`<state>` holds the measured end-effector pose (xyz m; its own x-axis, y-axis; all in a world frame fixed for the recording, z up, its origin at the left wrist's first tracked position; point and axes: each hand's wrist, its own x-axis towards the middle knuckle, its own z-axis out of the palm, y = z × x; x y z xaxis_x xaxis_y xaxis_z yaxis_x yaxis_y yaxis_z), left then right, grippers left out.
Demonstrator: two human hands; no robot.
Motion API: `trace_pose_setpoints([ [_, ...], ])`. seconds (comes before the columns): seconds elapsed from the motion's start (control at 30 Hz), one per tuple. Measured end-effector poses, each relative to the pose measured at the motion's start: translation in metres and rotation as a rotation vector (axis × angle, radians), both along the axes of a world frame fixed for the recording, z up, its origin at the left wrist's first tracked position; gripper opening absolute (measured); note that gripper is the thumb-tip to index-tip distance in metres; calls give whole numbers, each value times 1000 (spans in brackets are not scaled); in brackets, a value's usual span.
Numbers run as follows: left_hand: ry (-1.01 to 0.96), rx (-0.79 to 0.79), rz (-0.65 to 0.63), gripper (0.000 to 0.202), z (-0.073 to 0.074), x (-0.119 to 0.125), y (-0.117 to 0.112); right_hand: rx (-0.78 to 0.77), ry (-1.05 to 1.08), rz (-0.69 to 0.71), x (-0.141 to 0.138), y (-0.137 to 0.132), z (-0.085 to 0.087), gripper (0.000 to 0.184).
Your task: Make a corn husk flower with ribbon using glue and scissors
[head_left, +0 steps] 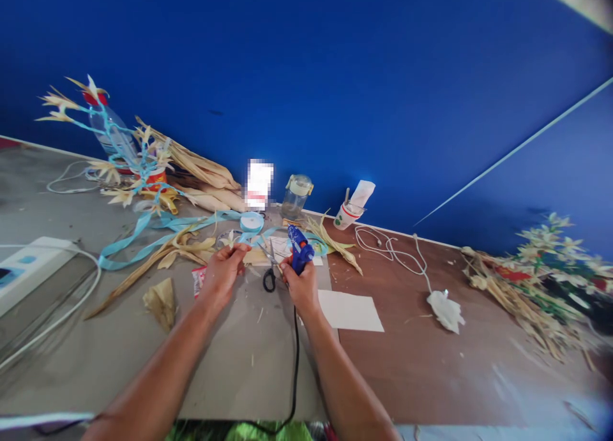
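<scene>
My right hand (301,284) is wrapped round a blue hot glue gun (301,249), which points away from me; its black cord (295,351) hangs down over the table's front edge. My left hand (225,269) is closed in a pinch, apart from the glue gun. Pale petal-like tips and a bit of light blue show by its fingertips, but what it holds is too small to make out. Between the hands lie scissors with black handles (269,280). Just beyond is a roll of light blue ribbon (251,222), with loose ribbon (124,243) trailing left.
Dried corn husks (191,163) and a blue-stemmed husk flower arrangement (112,144) stand back left, near a power strip (36,269). A lidded jar (295,198), a paper cup (345,216), a white card (354,310) and a cable (402,256) sit ahead and right. More flowers (555,249) lie far right.
</scene>
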<state>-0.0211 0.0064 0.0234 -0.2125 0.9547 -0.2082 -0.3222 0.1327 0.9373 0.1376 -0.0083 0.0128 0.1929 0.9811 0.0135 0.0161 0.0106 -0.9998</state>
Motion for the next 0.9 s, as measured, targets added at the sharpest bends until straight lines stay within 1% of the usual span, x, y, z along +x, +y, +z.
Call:
trace_pose_setpoints([
  [0.03,128,31,26,28,-1,-4,2,-11,-18,-6,-1,0,-1,19],
  [0.1,483,73,6,28,-4,-10,4,-30,-45,-12,-2,0,-1,20],
  [0.17,806,87,-96,26,-8,-13,5,-28,-58,-13,-2,0,0,20],
  [0.23,1065,90,-237,19,-12,-13,5,-19,-63,-20,-2,0,0,20],
  [0.3,1260,88,-380,20,-16,-12,4,-13,-58,-21,-1,0,0,21],
  [0.37,1409,105,-511,24,-21,-11,4,-5,-38,-15,-1,0,-1,23],
  [0.4,1466,121,-558,26,-22,-10,4,1,-29,-13,-1,1,-1,23],
  [0.47,1549,149,-597,27,-25,-9,4,4,-29,-16,-1,1,-2,22],
  [0.57,1573,197,-569,25,-27,-8,5,-8,-42,-22,-1,1,-3,18],
  [0.63,1479,207,-509,22,-26,-8,6,-5,-16,-18,0,2,-4,18],
  [0.7,1278,194,-433,18,-21,-8,6,6,43,-7,1,2,-6,19],
  [0.8,874,200,-353,23,-12,-4,3,-4,194,22,0,2,-5,24],
  [0.83,775,206,-324,25,-9,-1,2,-17,263,31,-1,1,-4,28],
  [0.9,685,272,-287,22,-6,4,-2,-60,408,58,-4,-1,0,33],
])
